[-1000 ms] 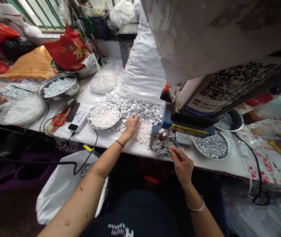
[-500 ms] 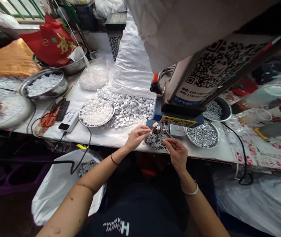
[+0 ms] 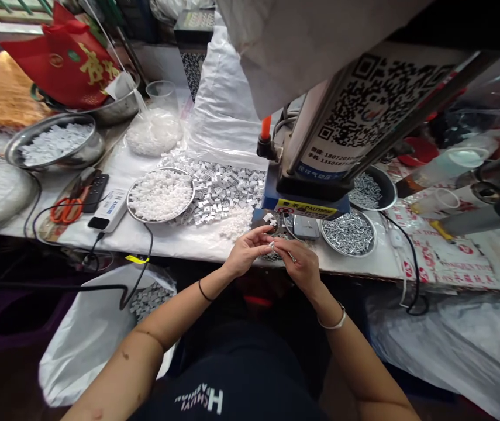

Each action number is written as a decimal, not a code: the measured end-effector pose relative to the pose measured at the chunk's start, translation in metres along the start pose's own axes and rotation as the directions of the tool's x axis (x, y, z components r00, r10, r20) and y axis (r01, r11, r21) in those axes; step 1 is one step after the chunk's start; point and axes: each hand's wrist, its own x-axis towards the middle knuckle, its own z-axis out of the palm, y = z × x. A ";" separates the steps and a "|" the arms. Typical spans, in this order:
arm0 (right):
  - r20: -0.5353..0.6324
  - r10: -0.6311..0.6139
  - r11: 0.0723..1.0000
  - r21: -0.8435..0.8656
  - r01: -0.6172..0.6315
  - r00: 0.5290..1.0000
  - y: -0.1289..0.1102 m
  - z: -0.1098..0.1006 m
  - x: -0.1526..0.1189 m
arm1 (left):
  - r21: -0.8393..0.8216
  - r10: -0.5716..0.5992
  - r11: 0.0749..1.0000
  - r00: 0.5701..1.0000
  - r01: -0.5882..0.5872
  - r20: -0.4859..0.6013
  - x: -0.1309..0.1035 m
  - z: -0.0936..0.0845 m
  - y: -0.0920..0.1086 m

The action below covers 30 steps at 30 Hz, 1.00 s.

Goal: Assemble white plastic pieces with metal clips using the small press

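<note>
Left hand (image 3: 247, 251) and right hand (image 3: 297, 261) seemingly obscure pins (image 3: 271, 256).

We see bright light behind green window bars (image 3: 22, 7), above a pale wall (image 3: 158, 59). Our white-covered table (image 3: 179, 241) stands over a dark, shadowed floor (image 3: 2, 389).

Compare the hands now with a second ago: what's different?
Left hand left the loose pieces, moved right to meet the right hand; fingertips meet at a small white piece. Right hand roughly held position; dish of metal pins unmoved.
</note>
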 end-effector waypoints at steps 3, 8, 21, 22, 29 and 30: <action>-0.020 0.003 1.000 0.013 -0.003 1.000 -0.001 0.004 -0.007 | -0.023 0.014 1.000 0.999 -0.015 -0.037 0.000 0.000 -0.003; -0.060 0.085 0.996 0.014 -0.084 0.995 -0.001 0.010 -0.020 | -0.046 -0.024 0.999 0.992 0.018 -0.124 -0.002 0.000 -0.014; -0.098 0.465 0.871 0.228 -0.435 0.880 0.040 0.012 0.035 | 0.477 0.300 0.843 0.953 -0.249 -0.033 0.057 -0.024 0.002; -0.074 0.466 0.869 0.225 -0.440 0.882 0.043 0.014 0.039 | 0.457 0.263 0.862 0.964 -0.218 -0.035 0.063 -0.025 0.000; -0.037 0.354 0.931 0.111 -0.348 0.935 0.051 0.019 0.044 | 0.408 0.173 0.904 0.983 -0.132 -0.065 0.072 -0.027 -0.010; -0.040 0.318 0.946 0.069 -0.315 0.947 0.050 0.018 0.044 | 0.403 0.174 0.905 0.983 -0.134 -0.063 0.072 -0.027 -0.009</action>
